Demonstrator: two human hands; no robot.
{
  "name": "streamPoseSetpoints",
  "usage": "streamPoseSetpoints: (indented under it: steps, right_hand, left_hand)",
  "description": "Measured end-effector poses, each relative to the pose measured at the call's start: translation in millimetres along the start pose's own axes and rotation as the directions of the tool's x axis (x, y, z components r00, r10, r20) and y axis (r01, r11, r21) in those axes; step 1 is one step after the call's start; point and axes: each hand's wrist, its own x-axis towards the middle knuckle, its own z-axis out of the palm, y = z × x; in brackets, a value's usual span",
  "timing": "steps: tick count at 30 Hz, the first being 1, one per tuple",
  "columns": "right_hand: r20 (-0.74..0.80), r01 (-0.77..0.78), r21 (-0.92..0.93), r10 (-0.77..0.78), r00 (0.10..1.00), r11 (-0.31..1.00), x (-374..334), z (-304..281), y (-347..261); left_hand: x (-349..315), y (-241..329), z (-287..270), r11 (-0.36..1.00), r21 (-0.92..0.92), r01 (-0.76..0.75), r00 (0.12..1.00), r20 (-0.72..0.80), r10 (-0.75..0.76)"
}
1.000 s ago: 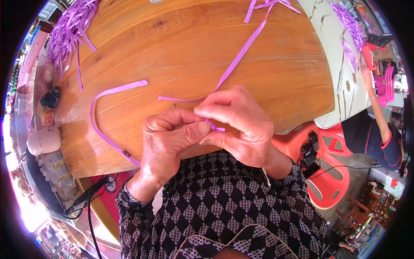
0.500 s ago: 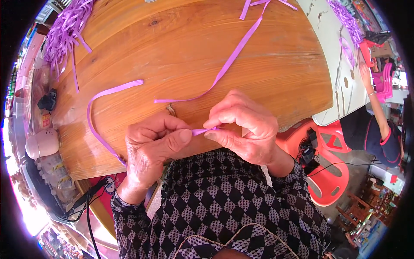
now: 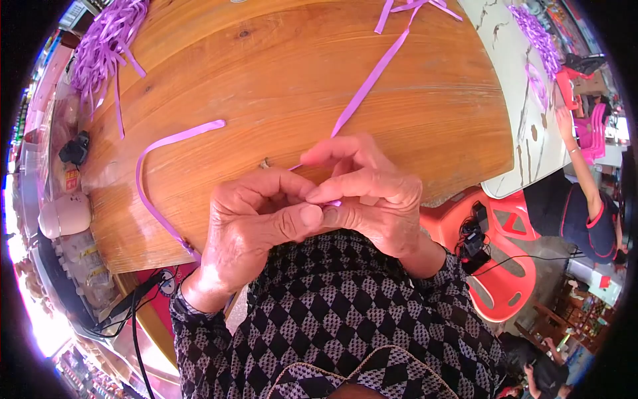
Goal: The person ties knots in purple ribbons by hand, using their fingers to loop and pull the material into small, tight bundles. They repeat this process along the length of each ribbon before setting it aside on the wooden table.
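Note:
My left hand (image 3: pixel 249 223) and my right hand (image 3: pixel 372 196) meet above the table's near edge, thumbs and fingertips pressed together. Both are closed on a short piece of purple ribbon (image 3: pixel 335 203); only a small bit shows between the fingers, and any knot there is hidden. Another purple ribbon (image 3: pixel 372 86) runs from the far edge of the wooden table down behind my right hand. To the left a ribbon (image 3: pixel 141 173) lies curved on the wood, its lower end beside my left wrist.
A heap of purple ribbons (image 3: pixel 109 43) sits at the table's (image 3: pixel 266 80) far left. More ribbons (image 3: pixel 535 40) lie on a white marbled table (image 3: pixel 525 133) at right, where another person's arm (image 3: pixel 577 153) reaches. An orange chair (image 3: pixel 508 292) holding black cables stands below it.
My hands have come together, and the ribbon piece that stretched between them is now mostly covered by fingers. The right fingers have moved over the near end of the long ribbon.

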Motion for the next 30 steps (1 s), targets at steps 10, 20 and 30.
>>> streamPoseSetpoints:
  steps: [10, 20, 30]
  right_hand:
    - [-0.073, 0.012, -0.163, -0.024, 0.997, 0.986, -9, -8, -4]
    - [-0.136, 0.007, -0.143, -0.027, 0.990, 0.990, -6, 1, -8]
    - [-0.123, -0.118, 0.006, 0.118, 0.985, 0.993, -7, -1, -3]
  left_hand:
    - [-3, -19, 5, 0.893, 0.385, -0.234, 0.933, -0.170, 0.318]
    - [-3, -24, 10, 0.876, 0.426, -0.227, 0.943, -0.128, 0.306]
    - [1, -16, 2, 0.955, 0.223, -0.195, 0.974, -0.067, 0.215]
